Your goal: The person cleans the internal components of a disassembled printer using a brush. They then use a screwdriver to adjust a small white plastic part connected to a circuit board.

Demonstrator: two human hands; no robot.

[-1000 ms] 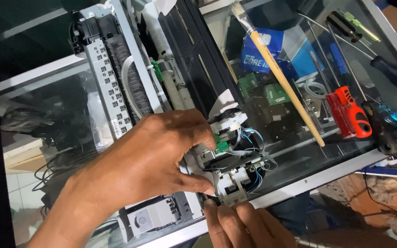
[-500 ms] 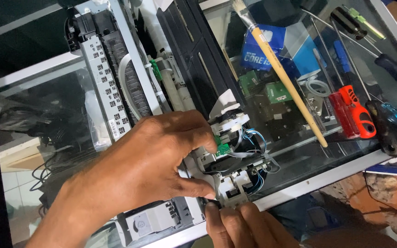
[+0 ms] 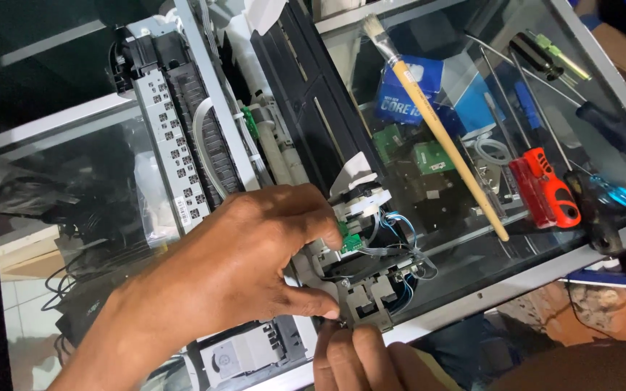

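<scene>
Lying stripped of its casing on a glass-topped counter (image 3: pixel 472 304): a dismantled printer mechanism (image 3: pixel 306 145), with a black paper-feed panel running diagonally, a perforated metal frame plate (image 3: pixel 172 137) on one side, and a white flat ribbon cable looping between them. Sitting at the near end, close to the counter's front edge: a small grey plastic-and-metal assembly (image 3: pixel 367 289), with a green circuit board (image 3: pixel 349 239) and thin blue and white wires (image 3: pixel 400 232) bunching around it.

Reaching in from the lower left, palm down: left hand (image 3: pixel 240 275), fingers curling over the near end of the mechanism, thumb and fingertips pinching against the grey assembly, half closed around it. Coming up from the bottom edge: right hand (image 3: pixel 364 358), only the fingers showing, tips pressing together at the underside of the same assembly, just touching the left thumb; whether gripping something small there, impossible to tell.

Resting farther along the glass: a paintbrush (image 3: pixel 436 130) with a wooden handle, an orange-handled tool (image 3: pixel 545 188), several screwdrivers (image 3: pixel 617 130).
</scene>
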